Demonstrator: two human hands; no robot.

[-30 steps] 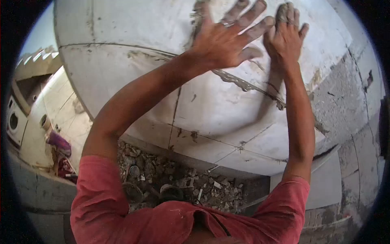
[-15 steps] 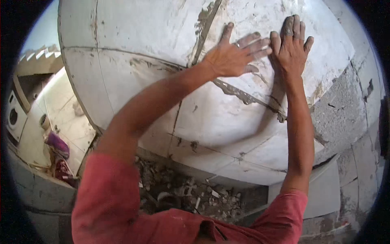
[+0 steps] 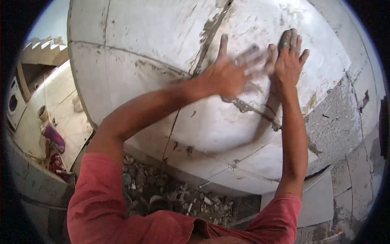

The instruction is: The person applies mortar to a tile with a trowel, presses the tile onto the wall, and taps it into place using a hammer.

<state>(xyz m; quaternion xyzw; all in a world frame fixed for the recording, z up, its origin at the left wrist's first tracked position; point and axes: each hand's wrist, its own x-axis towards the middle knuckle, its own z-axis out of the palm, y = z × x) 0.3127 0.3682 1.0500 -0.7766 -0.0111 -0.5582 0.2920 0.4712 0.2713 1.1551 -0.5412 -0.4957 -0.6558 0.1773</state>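
White glazed ceramic fills most of the view: a large white wall tile (image 3: 319,46), streaked with grey, sits high on the wall at the upper right of the tiled area, and both of the person's hands are laid on it. The right hand (image 3: 288,61) lies flat against the tile's face, palm down, fingers straight and close together, holding nothing; a thin ring (image 3: 287,44) shows on one finger, and grey paste coats the fingertips. Just beside it, the left hand (image 3: 229,75) is also spread open with the thumb pointing up, but its fingers are blurred, so I cannot tell whether they touch the surface. A ragged line of grey mortar (image 3: 243,106) runs along the joint just below both hands, and another smeared seam (image 3: 208,34) climbs the wall by the left thumb. To the right of the tiles, rough grey cement wall (image 3: 339,118) is bare. Broken grey rubble (image 3: 178,195) lies heaped at the foot of the wall, between the person's red sleeves (image 3: 101,199). Far left, a purple object (image 3: 54,138) rests on pale floor tiles (image 3: 61,93).
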